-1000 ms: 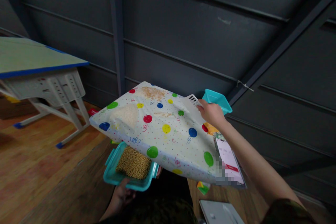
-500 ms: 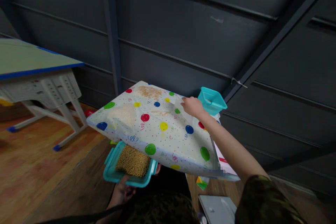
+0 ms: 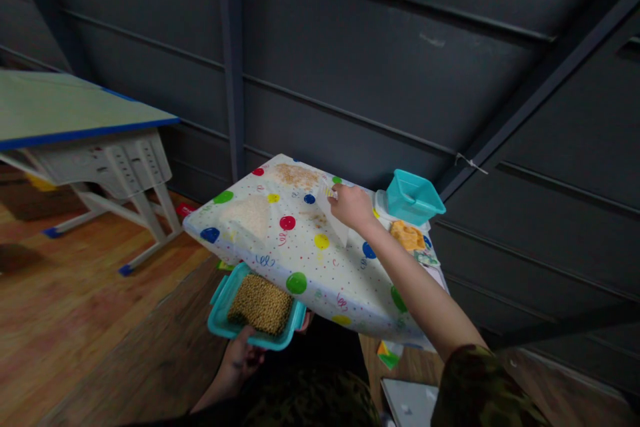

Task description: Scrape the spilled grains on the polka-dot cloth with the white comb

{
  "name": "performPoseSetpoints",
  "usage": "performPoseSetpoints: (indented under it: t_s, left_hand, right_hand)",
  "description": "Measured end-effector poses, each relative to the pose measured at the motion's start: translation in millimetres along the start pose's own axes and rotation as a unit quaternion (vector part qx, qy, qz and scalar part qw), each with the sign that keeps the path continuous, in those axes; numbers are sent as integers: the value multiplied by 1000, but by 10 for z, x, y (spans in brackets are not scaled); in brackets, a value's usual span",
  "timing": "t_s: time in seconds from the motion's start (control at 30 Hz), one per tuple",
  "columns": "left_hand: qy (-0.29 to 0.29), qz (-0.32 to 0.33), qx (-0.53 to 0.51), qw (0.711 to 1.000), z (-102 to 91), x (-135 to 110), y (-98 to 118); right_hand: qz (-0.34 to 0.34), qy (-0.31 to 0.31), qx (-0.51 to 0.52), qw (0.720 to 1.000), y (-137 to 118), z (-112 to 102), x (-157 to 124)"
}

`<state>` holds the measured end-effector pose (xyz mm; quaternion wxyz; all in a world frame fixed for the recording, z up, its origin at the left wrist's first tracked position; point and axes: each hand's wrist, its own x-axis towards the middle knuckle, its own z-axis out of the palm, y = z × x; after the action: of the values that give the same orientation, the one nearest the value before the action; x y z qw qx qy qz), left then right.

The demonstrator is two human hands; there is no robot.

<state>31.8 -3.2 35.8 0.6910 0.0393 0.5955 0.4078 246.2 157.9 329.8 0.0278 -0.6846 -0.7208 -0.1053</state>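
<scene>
Low at the left, my left hand grips the near rim of a teal plastic basket. Soybeans fill the middle of this basket, which is held beside the table's front edge. Over the table, the fingers of my right hand are closed on a thin, whitish see-through plastic sheet; its exact kind is unclear. Left of that sheet lies a small scatter of brownish grains. A pale heap that looks like rice and a tan patch of grains rest farther left on the balloon-print tablecloth.
A teal container stands at the table's back right, with an orange cloth in front of it. Another desk is at the left. A dark panelled wall rises behind. On the floor lies a flat grey object.
My right hand has drawn slightly left and nearer with the plastic sheet, which now hangs more visibly. The view has shifted, and the orange cloth has come into sight. My left hand keeps the basket.
</scene>
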Motion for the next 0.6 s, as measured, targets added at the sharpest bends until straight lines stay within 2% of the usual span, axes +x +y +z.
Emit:
performPoseSetpoints:
  t_s: [0.1, 0.23, 0.4, 0.53, 0.6]
  left_hand:
    - [6, 4, -6, 1000, 37, -14, 19]
    - [1, 0, 0, 1000, 64, -35, 41]
    - [-50, -3, 28, 998, -57, -79, 68]
    - [-84, 28, 20, 996, -212, -120, 98]
    - [-105, 14, 30, 994, -274, -154, 137]
  right_hand:
    - [41, 26, 54, 997, 61, 113, -127]
    - [75, 68, 149, 984, 158, 369, -315]
    - [109, 109, 246, 957, 291, 681, -464]
    - [123, 156, 264, 944, 360, 735, -535]
    - [107, 158, 268, 944, 358, 721, -570]
